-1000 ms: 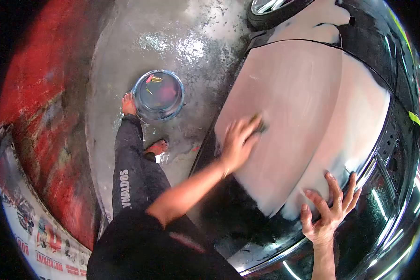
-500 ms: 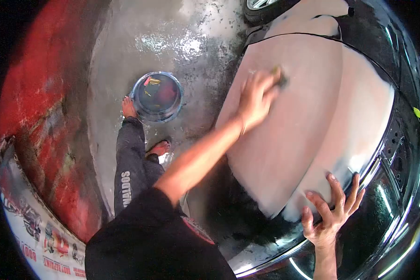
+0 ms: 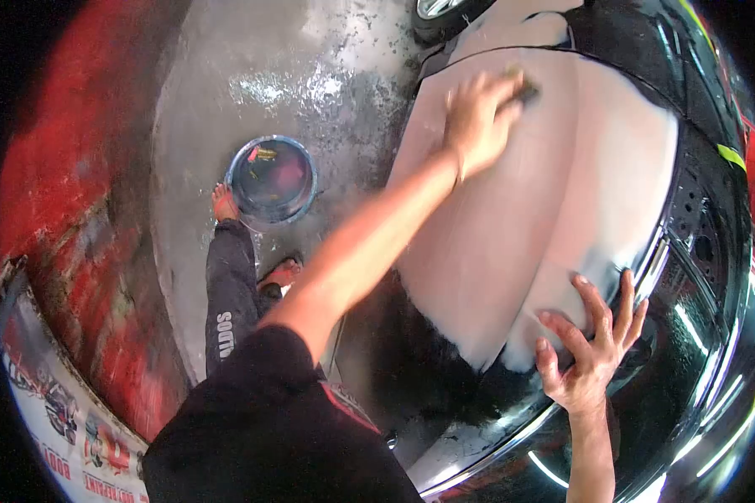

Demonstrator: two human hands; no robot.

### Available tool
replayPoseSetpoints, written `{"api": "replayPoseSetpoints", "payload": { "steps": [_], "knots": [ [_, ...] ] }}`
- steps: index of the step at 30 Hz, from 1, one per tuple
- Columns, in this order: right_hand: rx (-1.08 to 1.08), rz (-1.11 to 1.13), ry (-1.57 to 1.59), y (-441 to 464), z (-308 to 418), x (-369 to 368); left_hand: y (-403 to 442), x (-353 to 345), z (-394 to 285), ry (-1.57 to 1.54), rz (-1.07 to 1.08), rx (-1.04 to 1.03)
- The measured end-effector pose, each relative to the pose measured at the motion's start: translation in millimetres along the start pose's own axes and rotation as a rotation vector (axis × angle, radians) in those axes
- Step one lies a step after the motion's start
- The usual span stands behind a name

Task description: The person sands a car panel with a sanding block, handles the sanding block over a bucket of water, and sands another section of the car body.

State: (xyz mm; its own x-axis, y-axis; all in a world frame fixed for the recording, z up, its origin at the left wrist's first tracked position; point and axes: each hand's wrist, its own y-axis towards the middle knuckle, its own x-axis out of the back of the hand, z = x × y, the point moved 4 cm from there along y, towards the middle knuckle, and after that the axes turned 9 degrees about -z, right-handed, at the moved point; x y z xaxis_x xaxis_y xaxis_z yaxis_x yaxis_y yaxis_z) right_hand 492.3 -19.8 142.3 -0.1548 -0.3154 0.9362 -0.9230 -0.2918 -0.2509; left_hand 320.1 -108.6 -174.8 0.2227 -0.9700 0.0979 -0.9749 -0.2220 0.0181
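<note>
My left hand (image 3: pixel 481 121) reaches out over a car's pale, pinkish-grey panel (image 3: pixel 512 210). Between its fingers is a small dark pad (image 3: pixel 526 87) with a yellowish edge, blurred by motion; the pad is against the panel's upper part. My right hand (image 3: pixel 591 352) lies with spread fingers on the near end of the bodywork, where the pale coat meets glossy black paint (image 3: pixel 470 394). Nothing shows in that hand.
A round tub of dark water (image 3: pixel 273 180) stands on the wet concrete floor (image 3: pixel 193 109), with pink and yellow pieces in it. My bare foot (image 3: pixel 224 203) is beside it. A car wheel (image 3: pixel 445 12) is at the top. Red wall (image 3: pixel 67 168) and a printed banner (image 3: pixel 67 411) border the left.
My left hand has moved with the pad farther up the panel and slightly right. My right hand stays spread on the bodywork. The whole view has shifted a little.
</note>
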Motion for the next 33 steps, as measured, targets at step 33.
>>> {"api": "replayPoseSetpoints", "payload": {
  "steps": [33],
  "knots": [
    [0.012,-0.167,0.005,-23,0,-1,-188,45,-90,0.153,-0.103,0.127]
  ]
}}
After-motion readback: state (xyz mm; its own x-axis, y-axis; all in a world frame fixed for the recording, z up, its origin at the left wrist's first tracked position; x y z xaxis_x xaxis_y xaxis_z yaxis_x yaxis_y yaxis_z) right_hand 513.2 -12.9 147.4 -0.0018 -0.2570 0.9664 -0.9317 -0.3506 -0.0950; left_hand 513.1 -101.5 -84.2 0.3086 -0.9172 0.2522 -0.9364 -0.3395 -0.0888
